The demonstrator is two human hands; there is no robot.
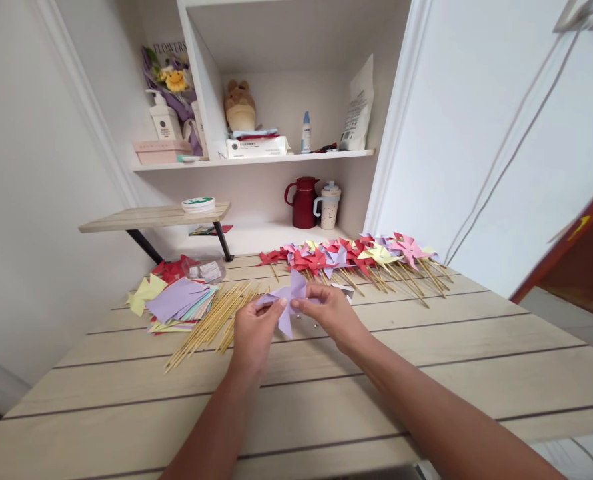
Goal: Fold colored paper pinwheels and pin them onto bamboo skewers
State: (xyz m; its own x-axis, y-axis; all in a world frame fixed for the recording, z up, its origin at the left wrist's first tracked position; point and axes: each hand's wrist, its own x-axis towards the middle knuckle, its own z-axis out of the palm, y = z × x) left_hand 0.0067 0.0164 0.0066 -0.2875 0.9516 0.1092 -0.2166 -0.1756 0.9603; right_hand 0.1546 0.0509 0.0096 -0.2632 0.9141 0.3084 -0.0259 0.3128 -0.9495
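Observation:
Between my two hands a purple paper pinwheel [294, 288] is held above the table, its blades folded in toward the middle. My left hand [257, 327] pinches it from the left, thumb near its centre. From the right, my right hand [333, 313] grips it with thumb and fingers closed. A few small shiny pieces [315, 326] lie on the table just below the right fingers. Left of my hands is a spread of thin wooden sticks [203, 327], beside a stack of coloured paper sheets [179, 301] with purple on top.
Many finished pinwheels on sticks [376, 257] lie along the table's back right. A small raised wooden shelf [151, 217] stands at the back left, with a clear plastic box [207, 271] near its leg. Behind are a red jug [305, 203] and a lidded cup [329, 207].

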